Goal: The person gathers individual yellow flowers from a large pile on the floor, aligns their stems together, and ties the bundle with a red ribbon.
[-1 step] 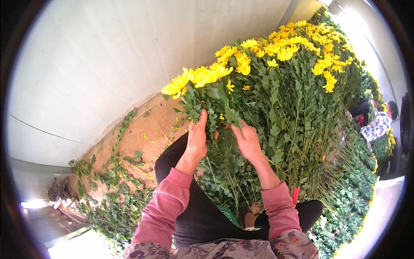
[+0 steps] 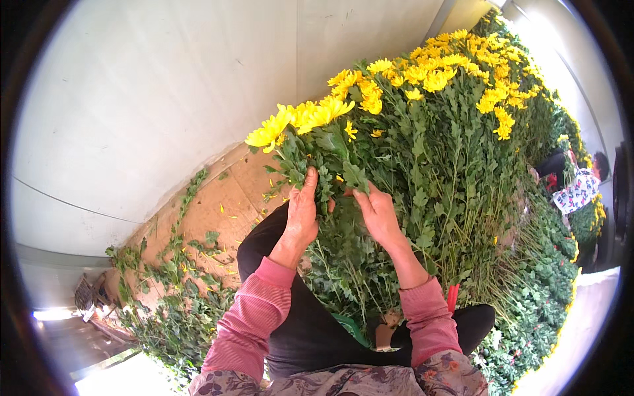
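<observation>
My left hand [image 2: 304, 211] is closed around the leafy stems of yellow chrysanthemums [image 2: 271, 132], whose blooms stick out above it. To its right, my right hand [image 2: 373, 211] pinches among green leaves [image 2: 356, 175] of the same bunch, thumb upward; some of its fingers are hidden by foliage. A large heap of long-stemmed yellow chrysanthemums [image 2: 429, 145] lies just beyond and to the right of both hands. A red-handled tool [image 2: 453, 297] rests by my right forearm, near my bent legs.
A pale wall [image 2: 158, 79] runs along the left and back. Leaf scraps and petals litter the brown floor [image 2: 211, 191] at left. At far right, another person [image 2: 574, 185] in a patterned top sits among more flowers. A dark grate-like object [image 2: 86, 294] lies at lower left.
</observation>
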Tool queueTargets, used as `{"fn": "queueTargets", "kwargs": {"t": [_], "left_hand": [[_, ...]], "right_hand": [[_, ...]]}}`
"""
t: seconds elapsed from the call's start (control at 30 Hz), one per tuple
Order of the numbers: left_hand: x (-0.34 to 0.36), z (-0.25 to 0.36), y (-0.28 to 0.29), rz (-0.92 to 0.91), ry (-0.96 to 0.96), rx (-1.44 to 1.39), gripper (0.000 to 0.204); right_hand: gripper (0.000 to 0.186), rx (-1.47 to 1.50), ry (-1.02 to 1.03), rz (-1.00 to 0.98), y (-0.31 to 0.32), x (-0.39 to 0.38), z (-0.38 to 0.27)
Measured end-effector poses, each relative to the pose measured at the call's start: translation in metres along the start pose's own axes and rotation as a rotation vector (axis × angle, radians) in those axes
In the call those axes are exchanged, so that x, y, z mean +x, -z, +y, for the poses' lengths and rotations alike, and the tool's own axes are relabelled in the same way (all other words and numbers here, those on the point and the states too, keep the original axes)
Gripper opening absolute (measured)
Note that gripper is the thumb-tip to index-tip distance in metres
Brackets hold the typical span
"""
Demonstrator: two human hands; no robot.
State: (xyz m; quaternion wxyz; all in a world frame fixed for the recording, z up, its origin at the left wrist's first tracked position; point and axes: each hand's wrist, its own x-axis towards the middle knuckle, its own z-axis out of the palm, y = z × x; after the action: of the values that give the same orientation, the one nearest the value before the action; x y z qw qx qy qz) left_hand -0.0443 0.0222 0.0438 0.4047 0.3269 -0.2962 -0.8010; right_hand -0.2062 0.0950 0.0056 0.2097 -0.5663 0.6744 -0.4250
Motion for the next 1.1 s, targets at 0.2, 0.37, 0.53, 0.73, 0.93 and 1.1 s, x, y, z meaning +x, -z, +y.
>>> {"fn": "queueTargets", "kwargs": {"t": [0.2,0.37,0.53,0.73,0.93,1.1], "left_hand": [[0.005,-0.004,-0.006,0.16,-0.072,-0.097,0.046],[0.015,-0.029,0.003,0.206,0.012,-0.083,0.058],[0.009,-0.032,-0.002,0.323,-0.045,0.017,0.052],[0.005,0.0,-0.003,0.225,-0.115,-0.071,0.023],[0.016,0.026,0.062,0.424,-0.187,-0.066,0.04],[0.01,0.036,0.053,0.399,-0.164,-0.001,0.04]], "right_hand": [[0.036,0.065,-0.149,0.035,0.009,0.008,-0.024],[0.026,-0.059,-0.201,-0.131,0.0,0.006,-0.058],[0.021,-0.168,-0.065,-0.019,-0.02,-0.009,-0.042],[0.045,-0.148,0.157,-0.107,0.0,-0.014,-0.023],[0.066,-0.715,-0.538,0.456,0.086,-0.008,0.166],[0.031,-0.572,-0.448,0.406,0.072,-0.019,0.179]]}}
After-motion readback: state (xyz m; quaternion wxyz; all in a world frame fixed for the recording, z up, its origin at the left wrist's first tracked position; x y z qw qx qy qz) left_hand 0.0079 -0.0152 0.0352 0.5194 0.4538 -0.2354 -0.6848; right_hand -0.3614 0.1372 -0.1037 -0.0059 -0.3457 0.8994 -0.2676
